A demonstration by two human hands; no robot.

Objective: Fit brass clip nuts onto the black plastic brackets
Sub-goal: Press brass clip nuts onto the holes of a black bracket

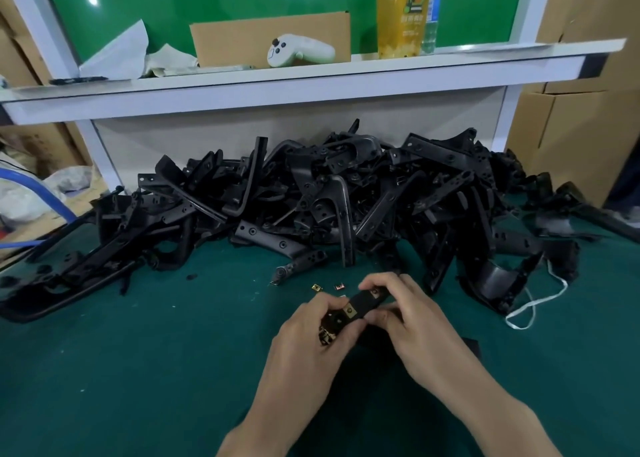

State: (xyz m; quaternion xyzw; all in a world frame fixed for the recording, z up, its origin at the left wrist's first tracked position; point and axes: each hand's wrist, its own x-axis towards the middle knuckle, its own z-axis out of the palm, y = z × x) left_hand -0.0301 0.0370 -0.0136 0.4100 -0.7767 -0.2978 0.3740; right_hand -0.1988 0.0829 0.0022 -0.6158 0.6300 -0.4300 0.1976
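Note:
Both hands hold one black plastic bracket (362, 305) just above the green mat. My left hand (311, 335) grips its near end, and several brass clip nuts (327, 332) show under the fingers. My right hand (405, 313) pinches the far end, thumb and forefinger at a brass clip nut (374, 293) seated on the bracket. A second clip nut (350, 310) sits on the bracket's middle. Two loose clip nuts (316, 287) (339, 286) lie on the mat just beyond my hands.
A big heap of black brackets (311, 193) spans the mat behind my hands. A white cord (533, 304) lies at the right. A white shelf (311, 76) above carries a game controller, cardboard and a drink bottle. Cardboard boxes (571, 117) stand at the right.

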